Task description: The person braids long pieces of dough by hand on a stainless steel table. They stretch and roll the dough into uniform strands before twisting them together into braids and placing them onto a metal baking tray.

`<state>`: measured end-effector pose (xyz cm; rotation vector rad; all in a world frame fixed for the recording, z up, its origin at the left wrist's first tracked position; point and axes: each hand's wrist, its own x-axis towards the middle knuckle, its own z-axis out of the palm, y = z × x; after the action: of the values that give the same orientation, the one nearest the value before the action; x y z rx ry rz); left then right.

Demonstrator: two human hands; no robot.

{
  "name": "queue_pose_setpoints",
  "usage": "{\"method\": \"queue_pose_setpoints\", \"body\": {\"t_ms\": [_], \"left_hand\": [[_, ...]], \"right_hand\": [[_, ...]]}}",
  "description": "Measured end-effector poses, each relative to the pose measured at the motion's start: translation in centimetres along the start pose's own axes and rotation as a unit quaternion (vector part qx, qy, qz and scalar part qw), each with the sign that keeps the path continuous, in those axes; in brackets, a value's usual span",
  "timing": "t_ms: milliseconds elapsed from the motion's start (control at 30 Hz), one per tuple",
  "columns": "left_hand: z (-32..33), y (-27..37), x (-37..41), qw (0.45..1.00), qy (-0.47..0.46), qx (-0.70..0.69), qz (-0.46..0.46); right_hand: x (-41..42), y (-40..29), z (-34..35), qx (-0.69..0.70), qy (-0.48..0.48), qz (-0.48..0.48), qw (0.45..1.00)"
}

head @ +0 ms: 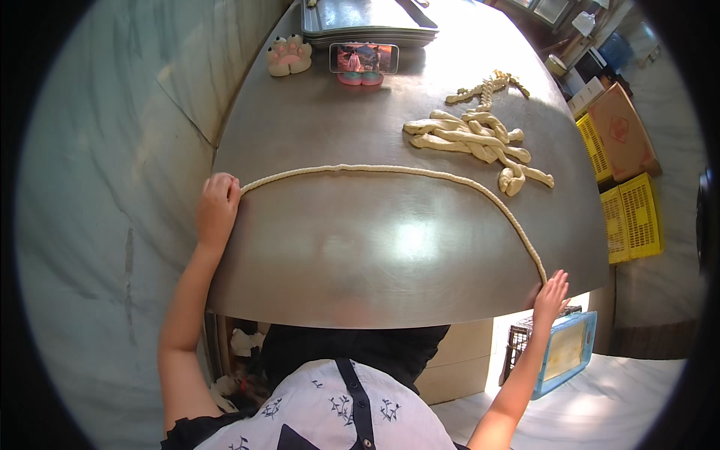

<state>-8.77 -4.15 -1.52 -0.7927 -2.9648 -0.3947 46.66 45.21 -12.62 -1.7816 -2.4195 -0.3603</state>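
Observation:
A long, thin, twisted dough rope (pixel 388 167) arches over the steel table (pixel 337 242) from one of my hands to the other. At the table's left edge, my left hand (pixel 217 205) is curled around the rope's left end, which its fingers hide. My right hand (pixel 551 295) lies with fingers stretched out over the rope's right end, close to the front right corner. Beyond the rope, thick dough strips (pixel 467 135) lie in an overlapping pile. Several thinner twisted dough pieces (pixel 488 93) lie just behind that pile.
Stacked metal trays (pixel 365 34) stand at the back, with a phone (pixel 364 58) on a stand before them. A paw-shaped ornament (pixel 289 56) sits beside it. A marbled wall (pixel 140 140) borders the left. Yellow crates (pixel 633 216) and a blue crate (pixel 565 351) stand at the right.

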Motion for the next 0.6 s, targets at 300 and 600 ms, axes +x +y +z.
{"method": "queue_pose_setpoints", "body": {"t_ms": [300, 600], "left_hand": [[3.6, -0.4, -9.4, 0.972, 0.1, 0.186, 0.106], [-3.0, -0.4, -3.4, 0.998, -0.009, 0.012, -0.059]], "right_hand": [[-1.9, -2.1, -2.7, 0.161, 0.079, -0.047, 0.983], [-0.7, 0.0, -1.9, 0.193, 0.106, -0.108, 0.97]]}}
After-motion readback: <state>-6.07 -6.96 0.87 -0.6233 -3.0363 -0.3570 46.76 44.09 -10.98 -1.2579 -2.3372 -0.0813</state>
